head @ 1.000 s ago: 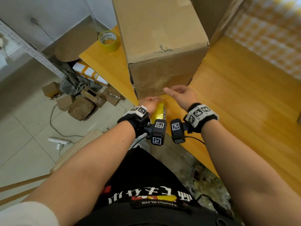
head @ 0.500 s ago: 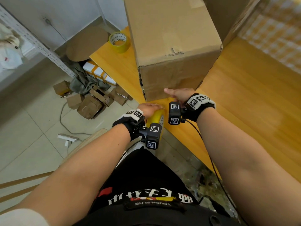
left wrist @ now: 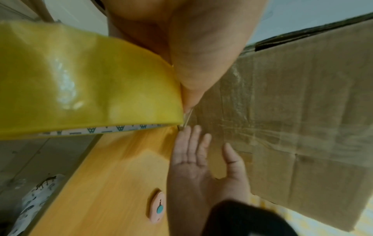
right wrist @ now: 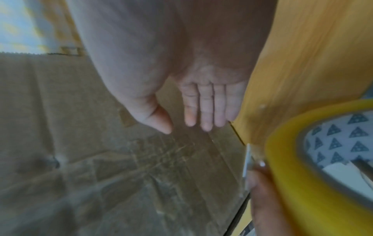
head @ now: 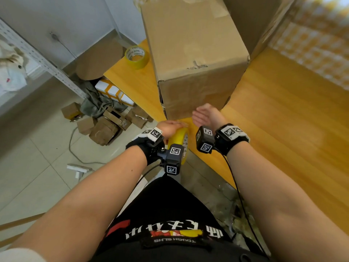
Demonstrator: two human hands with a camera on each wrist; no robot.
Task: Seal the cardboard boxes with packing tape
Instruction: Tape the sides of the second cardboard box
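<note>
Orange wooden table (head: 283,129) carries my tall brown cardboard box (head: 194,59), upper centre; left hand (head: 171,127) grips yellow tape roll (head: 178,142); right hand (head: 205,115) spread flat; I'd press firmly, smoothing wrinkles.

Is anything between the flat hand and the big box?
No, nothing visible. The right hand is open with straight fingers close against the near side of the cardboard box. The left hand holds the yellow tape roll off to the side, not between them.
</note>
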